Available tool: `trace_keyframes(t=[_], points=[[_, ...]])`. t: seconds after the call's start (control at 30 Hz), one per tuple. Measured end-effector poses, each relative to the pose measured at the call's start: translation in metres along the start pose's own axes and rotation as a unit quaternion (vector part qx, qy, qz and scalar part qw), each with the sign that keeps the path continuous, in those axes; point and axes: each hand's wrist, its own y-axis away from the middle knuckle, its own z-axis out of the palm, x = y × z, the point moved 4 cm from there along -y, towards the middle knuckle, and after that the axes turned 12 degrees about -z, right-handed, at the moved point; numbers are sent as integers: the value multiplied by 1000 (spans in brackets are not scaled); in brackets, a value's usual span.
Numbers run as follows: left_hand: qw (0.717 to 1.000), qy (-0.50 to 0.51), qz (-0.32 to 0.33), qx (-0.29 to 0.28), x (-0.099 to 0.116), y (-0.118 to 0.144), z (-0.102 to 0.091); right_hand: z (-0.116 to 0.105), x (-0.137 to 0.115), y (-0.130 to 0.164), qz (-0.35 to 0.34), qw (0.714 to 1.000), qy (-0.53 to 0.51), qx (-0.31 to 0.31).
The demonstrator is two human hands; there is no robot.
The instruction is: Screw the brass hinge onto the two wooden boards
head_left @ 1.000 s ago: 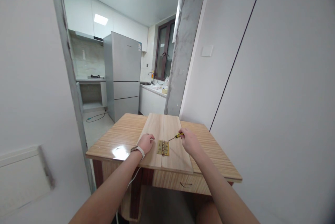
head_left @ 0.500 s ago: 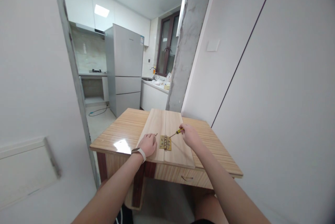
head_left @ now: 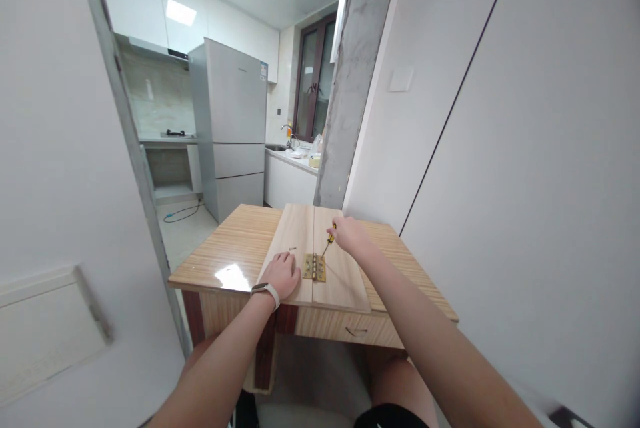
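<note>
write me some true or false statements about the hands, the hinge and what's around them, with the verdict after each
1. The right hand holds a screwdriver. True.
2. The screwdriver's handle is solid red. False: it is yellow and black.
3. The left hand lies on the left board, beside the hinge. True.
4. The hinge sits wholly on the left board. False: it spans the seam with the right board.
5. The refrigerator stands beyond the table. True.

Toward the near edge of the tabletop [head_left: 237,238], the hinge [head_left: 315,267] is gleaming gold on pale, grained boards [head_left: 343,285]; the tabletop is showing honey-brown stripes, the screwdriver [head_left: 331,239] yellow and black, the watch strap [head_left: 273,295] white.
</note>
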Motion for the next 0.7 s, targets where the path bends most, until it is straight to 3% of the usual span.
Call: trace_keyframes(t=[0.37, 0.6, 0.7], points=[[1000, -20, 7, -2, 1, 0, 1, -2, 0, -8, -35, 999, 12, -22], [998, -54, 10, -7, 2, 0, 2, -8, -9, -8, -147, 989, -1, -15], [998, -67, 11, -7, 3, 1, 0, -7, -7, -11, -153, 988, -3, -21]])
